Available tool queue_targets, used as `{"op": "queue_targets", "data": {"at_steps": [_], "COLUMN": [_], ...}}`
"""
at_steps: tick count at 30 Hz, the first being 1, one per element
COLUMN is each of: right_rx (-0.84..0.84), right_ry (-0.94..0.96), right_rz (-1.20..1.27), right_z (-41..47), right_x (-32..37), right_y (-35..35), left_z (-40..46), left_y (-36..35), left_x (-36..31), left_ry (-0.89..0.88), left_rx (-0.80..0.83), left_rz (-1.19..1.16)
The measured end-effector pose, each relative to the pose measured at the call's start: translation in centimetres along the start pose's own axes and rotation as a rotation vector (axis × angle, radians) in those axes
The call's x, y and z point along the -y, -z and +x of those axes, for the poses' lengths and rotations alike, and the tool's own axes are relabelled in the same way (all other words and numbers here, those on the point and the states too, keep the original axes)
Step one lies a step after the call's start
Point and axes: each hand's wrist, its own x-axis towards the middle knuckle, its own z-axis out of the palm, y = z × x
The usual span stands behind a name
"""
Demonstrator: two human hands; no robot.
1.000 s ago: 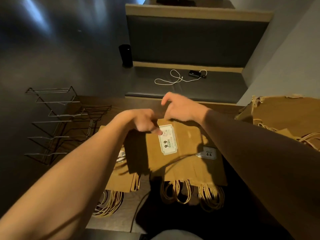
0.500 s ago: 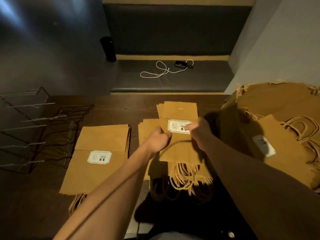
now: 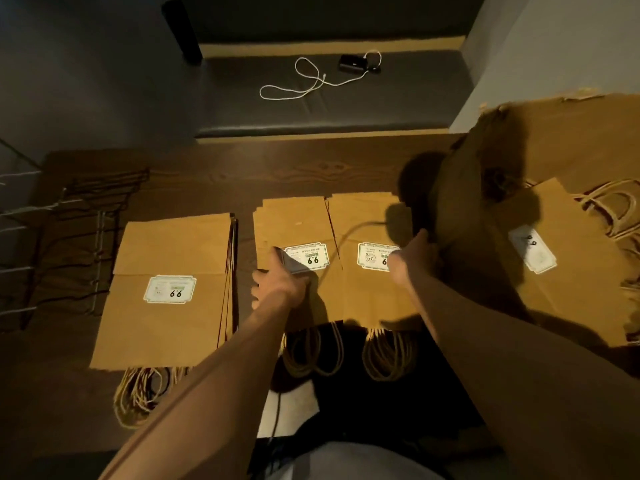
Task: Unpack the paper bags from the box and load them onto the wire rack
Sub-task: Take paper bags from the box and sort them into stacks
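Three flat stacks of brown paper bags with white "9.9" labels lie on the dark wooden table, handles toward me. The left stack point(image 3: 166, 306) lies alone. My left hand point(image 3: 280, 285) rests on the middle stack point(image 3: 294, 220), a finger reaching onto its label. My right hand point(image 3: 414, 259) holds the right stack point(image 3: 363, 216) at its right edge, thumb on top by the label and fingers over the edge in shadow. The cardboard box point(image 3: 571, 140) stands at the right with more bags point(image 3: 561, 271) leaning in it. The wire rack point(image 3: 31, 233) stands at the far left, partly cut off.
Behind the table runs a dark bench seat point(image 3: 242, 109) with a white cable point(image 3: 308, 81) and a small black device point(image 3: 351, 62) on it. A black cylinder point(image 3: 181, 29) stands at the bench's left end. A light wall rises behind the box.
Both hands lowered the stack they were carrying and laid it on the table to the right of the middle stack. My view tilted down and closer.
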Motion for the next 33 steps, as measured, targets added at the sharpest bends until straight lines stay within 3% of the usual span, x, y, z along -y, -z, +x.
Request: {"op": "queue_targets", "data": {"at_steps": [2,6,9,14,25,33], "right_rx": [-0.026,0.159,0.359,0.475,0.506,0.588], "right_ry": [0.128,0.358,0.281,0.11,-0.107,-0.096], "right_rz": [-0.146,-0.158,-0.079,-0.043,0.24,0.205], "right_z": [-1.3,-3.8,-5.5,-6.3,-5.4,-4.8], "right_x": [0.5,2.8,5.1,7.2,7.3,6.5], "right_y": [-0.9,-3.5,-4.6,-6.1,-7.2,-7.8], "left_z": [0.6,2.0,2.3,2.1,3.1,3.6], "left_y": [0.4,0.9,1.3,2.1,2.9,2.8], "left_x": [0.3,1.0,1.1,1.6,2.0,2.1], "left_ry": [0.015,0.056,0.094,0.077,0.054,0.09], "left_rx": [-0.009,0.06,0.049,-0.001,0.031,0.024], "left_rz": [-0.021,-0.13,-0.204,-0.218,-0.24,-0.245]}}
